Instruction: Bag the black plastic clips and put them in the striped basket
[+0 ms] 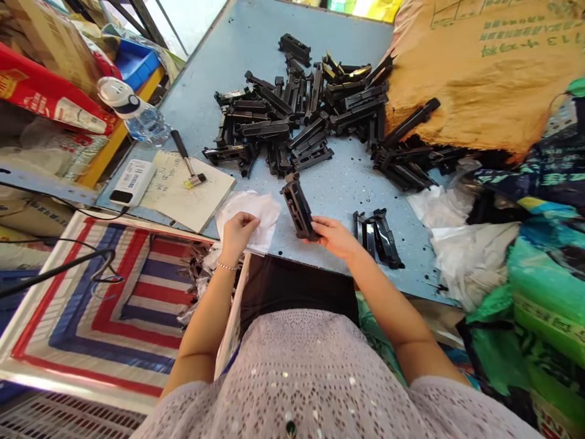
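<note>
My right hand (pixel 336 236) grips the lower end of a black plastic part (pixel 298 207), a long slotted frame tilted above the table. My left hand (pixel 238 235) is closed, thumb and fingers pinched at a thin white plastic sheet (pixel 265 210) on a small stack at the table's front edge. Two similar black parts (pixel 387 239) lie side by side to the right of my right hand. A large heap of black plastic parts (pixel 274 116) spreads across the middle of the table, beyond both hands.
Left on the blue table (pixel 201 67) are a notepad (pixel 183 189) with a black-handled brush (pixel 183 149), a white power bank (pixel 132 182) and a water bottle (pixel 141 116). A large brown sack (pixel 475 79) spills parts at right. A striped bag-lined crate (pixel 114 292) stands below left.
</note>
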`<action>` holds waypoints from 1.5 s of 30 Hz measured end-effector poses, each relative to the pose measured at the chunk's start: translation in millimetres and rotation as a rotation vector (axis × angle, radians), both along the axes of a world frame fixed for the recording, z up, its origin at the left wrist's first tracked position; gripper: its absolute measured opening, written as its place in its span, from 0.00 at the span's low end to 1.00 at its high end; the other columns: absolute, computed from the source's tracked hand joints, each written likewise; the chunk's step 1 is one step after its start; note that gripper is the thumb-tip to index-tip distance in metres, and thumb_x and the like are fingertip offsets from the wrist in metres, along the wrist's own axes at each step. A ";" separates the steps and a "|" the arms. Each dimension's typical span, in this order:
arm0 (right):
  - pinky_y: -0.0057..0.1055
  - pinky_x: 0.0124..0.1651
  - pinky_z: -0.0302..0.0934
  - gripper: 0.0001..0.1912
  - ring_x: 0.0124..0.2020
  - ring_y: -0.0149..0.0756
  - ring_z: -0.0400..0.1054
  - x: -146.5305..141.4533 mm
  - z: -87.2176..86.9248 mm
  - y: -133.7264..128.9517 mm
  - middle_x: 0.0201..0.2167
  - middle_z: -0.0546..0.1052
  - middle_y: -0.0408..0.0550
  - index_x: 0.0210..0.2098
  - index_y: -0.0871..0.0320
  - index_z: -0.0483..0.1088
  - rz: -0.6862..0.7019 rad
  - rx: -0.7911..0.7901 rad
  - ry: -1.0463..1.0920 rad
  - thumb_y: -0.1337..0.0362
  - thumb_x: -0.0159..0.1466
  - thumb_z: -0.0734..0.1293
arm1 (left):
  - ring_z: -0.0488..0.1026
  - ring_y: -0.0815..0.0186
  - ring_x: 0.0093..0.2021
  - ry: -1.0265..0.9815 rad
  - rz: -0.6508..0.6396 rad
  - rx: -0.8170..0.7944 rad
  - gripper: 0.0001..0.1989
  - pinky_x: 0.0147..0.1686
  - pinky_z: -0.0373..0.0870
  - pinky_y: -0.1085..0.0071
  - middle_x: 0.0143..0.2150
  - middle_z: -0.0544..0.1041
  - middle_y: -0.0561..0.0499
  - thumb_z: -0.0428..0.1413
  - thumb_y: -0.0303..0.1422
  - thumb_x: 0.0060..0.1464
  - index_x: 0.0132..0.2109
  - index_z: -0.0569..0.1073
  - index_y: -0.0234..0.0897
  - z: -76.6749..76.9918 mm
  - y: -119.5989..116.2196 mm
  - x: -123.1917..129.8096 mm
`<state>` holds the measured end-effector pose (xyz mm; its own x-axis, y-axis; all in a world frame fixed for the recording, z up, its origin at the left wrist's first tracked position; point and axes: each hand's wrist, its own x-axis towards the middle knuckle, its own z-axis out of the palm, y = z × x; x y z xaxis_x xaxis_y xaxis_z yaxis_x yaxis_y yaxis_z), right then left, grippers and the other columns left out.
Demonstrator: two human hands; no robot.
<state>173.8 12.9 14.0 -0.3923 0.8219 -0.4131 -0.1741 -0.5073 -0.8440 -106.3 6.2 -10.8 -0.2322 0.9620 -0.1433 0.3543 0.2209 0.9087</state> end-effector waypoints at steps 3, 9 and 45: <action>0.35 0.42 0.77 0.17 0.38 0.38 0.79 -39.0 -4.5 2.5 0.40 0.83 0.51 0.44 0.58 0.78 0.042 -0.142 0.246 0.58 0.58 0.77 | 0.69 0.69 0.27 -0.213 0.043 0.034 0.16 0.30 0.65 0.72 0.29 0.74 0.55 0.65 0.38 0.43 0.34 0.67 0.39 3.3 -2.3 -2.4; 0.29 0.37 0.77 0.10 0.32 0.34 0.78 -86.5 -12.3 18.7 0.33 0.83 0.49 0.39 0.62 0.79 0.090 -0.207 0.289 0.63 0.61 0.76 | 0.70 0.70 0.29 -0.267 -0.003 0.125 0.20 0.33 0.66 0.73 0.28 0.73 0.57 0.66 0.33 0.41 0.30 0.58 0.40 14.7 -8.1 5.5; 0.26 0.35 0.69 0.17 0.30 0.30 0.70 -86.2 -2.0 -34.7 0.26 0.76 0.39 0.30 0.57 0.75 -0.157 -0.105 0.125 0.53 0.52 0.79 | 0.74 0.53 0.59 0.537 -0.730 0.540 0.26 0.57 0.74 0.54 0.65 0.72 0.37 0.48 0.27 0.66 0.69 0.65 0.40 31.7 -61.3 27.3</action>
<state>87.6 -21.7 12.0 -0.3161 0.8322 -0.4555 -0.3580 -0.5493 -0.7550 -79.1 -55.1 20.9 0.5227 0.7997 0.2954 0.6232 -0.5949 0.5077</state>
